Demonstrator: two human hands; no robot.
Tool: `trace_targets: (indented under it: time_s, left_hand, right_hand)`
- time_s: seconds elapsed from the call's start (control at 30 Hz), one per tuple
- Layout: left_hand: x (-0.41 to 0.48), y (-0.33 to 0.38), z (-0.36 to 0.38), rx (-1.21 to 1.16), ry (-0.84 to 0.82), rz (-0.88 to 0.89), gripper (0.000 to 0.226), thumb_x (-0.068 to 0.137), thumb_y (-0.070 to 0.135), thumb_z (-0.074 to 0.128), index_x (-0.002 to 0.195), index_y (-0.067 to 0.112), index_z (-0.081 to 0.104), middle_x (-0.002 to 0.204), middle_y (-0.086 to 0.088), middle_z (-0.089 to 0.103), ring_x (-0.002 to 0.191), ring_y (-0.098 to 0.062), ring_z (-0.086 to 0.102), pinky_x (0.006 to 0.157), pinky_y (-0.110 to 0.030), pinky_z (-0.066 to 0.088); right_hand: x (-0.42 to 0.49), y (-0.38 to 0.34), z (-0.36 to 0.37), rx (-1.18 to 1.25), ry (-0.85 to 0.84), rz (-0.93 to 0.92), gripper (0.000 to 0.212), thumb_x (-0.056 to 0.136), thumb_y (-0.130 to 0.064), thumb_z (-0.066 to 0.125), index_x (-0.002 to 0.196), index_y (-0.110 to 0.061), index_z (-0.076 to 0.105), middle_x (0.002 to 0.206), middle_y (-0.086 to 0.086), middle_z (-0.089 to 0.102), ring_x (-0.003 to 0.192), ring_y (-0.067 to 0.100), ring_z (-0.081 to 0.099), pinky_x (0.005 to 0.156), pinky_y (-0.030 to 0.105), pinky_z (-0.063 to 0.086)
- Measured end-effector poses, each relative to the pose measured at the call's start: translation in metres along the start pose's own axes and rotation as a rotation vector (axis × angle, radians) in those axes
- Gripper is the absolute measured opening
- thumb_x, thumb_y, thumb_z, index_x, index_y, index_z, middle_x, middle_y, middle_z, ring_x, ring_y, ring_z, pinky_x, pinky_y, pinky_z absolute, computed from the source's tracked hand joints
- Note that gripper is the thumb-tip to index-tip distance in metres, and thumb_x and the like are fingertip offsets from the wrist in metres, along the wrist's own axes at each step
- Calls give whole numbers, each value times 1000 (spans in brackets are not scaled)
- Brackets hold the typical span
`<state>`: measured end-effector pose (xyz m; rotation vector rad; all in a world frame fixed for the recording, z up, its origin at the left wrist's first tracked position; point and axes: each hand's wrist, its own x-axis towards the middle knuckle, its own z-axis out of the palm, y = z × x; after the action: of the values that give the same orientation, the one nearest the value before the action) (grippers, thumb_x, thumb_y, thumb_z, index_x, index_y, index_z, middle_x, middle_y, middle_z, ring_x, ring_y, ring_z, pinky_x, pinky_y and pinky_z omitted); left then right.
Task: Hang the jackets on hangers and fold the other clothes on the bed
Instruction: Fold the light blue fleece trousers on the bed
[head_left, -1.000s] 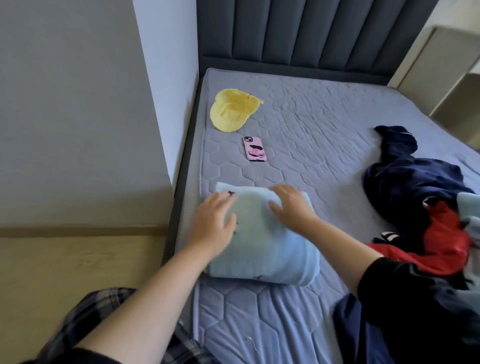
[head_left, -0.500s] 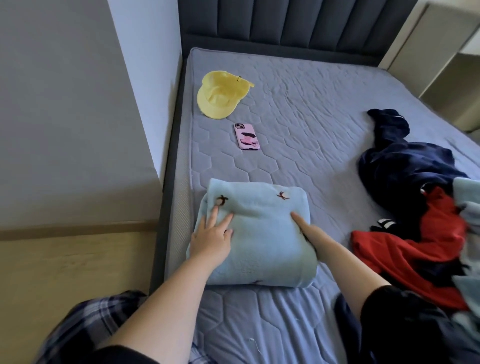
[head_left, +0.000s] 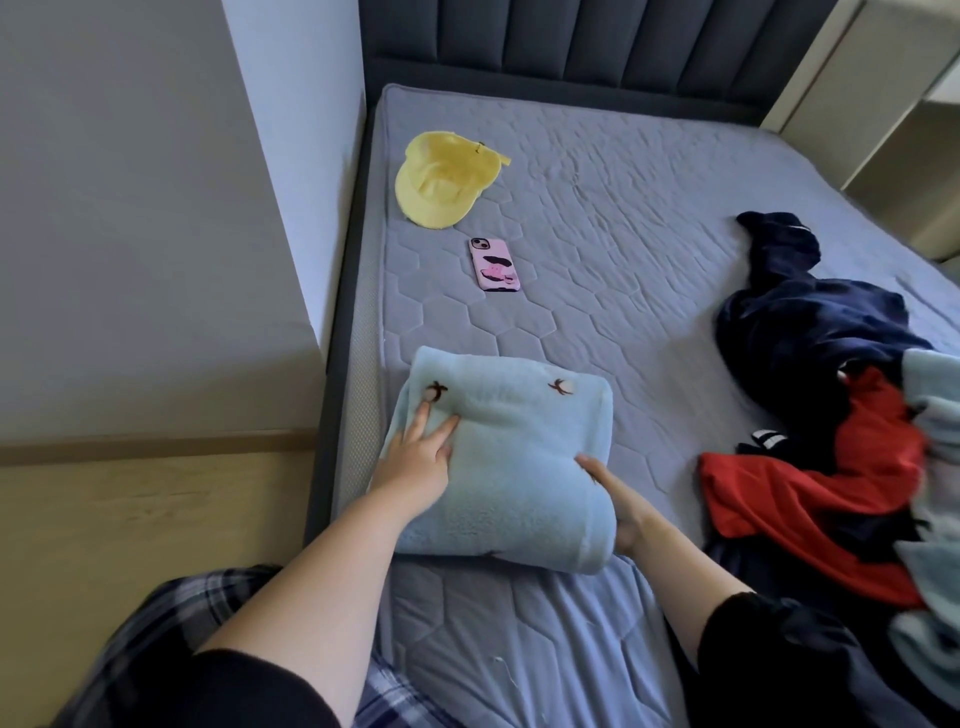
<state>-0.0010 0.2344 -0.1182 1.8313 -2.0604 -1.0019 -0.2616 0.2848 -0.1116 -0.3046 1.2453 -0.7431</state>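
A light blue fleece garment, folded into a thick rectangle, lies near the left edge of the bed. My left hand rests flat on its left half with the fingers straight. My right hand lies against its right side, thumb on top, fingers hidden behind the fold. A heap of unfolded clothes sits on the right: a navy garment, a red one and pale blue fabric.
A yellow cap and a pink phone lie on the mattress beyond the folded garment. A wall and a wooden ledge border the bed on the left. The dark headboard stands at the back.
Both hands slid back toward me over the folded garment. My right hand went from its top to its right side.
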Motion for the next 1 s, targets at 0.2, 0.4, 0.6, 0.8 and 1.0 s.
trace_targets:
  time_s: [0.2, 0.4, 0.6, 0.8, 1.0]
  left_hand:
    - [-10, 2, -13, -156, 114, 10, 43, 103, 37, 29, 146, 45, 28, 160, 14, 1, 146, -25, 14, 117, -45, 19]
    - [-26, 11, -52, -508, 297, -60, 56, 101, 26, 35, 152, 36, 15, 158, 3, 22, 143, -23, 26, 116, -39, 21]
    - [-62, -30, -150, -691, 476, -88, 49, 101, 33, 39, 149, 26, 30, 150, -1, 39, 135, -22, 39, 104, -32, 30]
    - [-113, -143, -262, -661, 576, -249, 42, 99, 44, 38, 135, 27, 50, 135, -5, 57, 123, -27, 52, 106, -47, 39]
    - [-157, -281, -366, -874, 601, -511, 34, 95, 34, 45, 98, 13, 71, 94, -15, 72, 77, -19, 63, 65, -28, 46]
  right_hand:
    - [-13, 2, 38, 127, 13, -140, 20, 59, -25, 71, 71, -17, 56, 62, 3, 56, 56, 19, 59, 57, 28, 49]
    - [-33, -26, 84, 118, -35, -279, 24, 86, -20, 58, 63, -17, 61, 58, 1, 60, 53, 16, 62, 55, 30, 49]
    - [-60, -50, 188, -26, -209, -365, 28, 86, -21, 59, 59, -21, 66, 59, 1, 62, 56, 16, 65, 58, 30, 50]
    - [-61, -35, 357, -208, -391, -332, 22, 79, -26, 67, 58, -22, 73, 67, 4, 69, 63, 19, 69, 55, 28, 54]
    - [-13, 1, 544, -353, -494, -131, 26, 82, -37, 65, 66, -20, 78, 81, 8, 74, 72, 22, 73, 55, 29, 56]
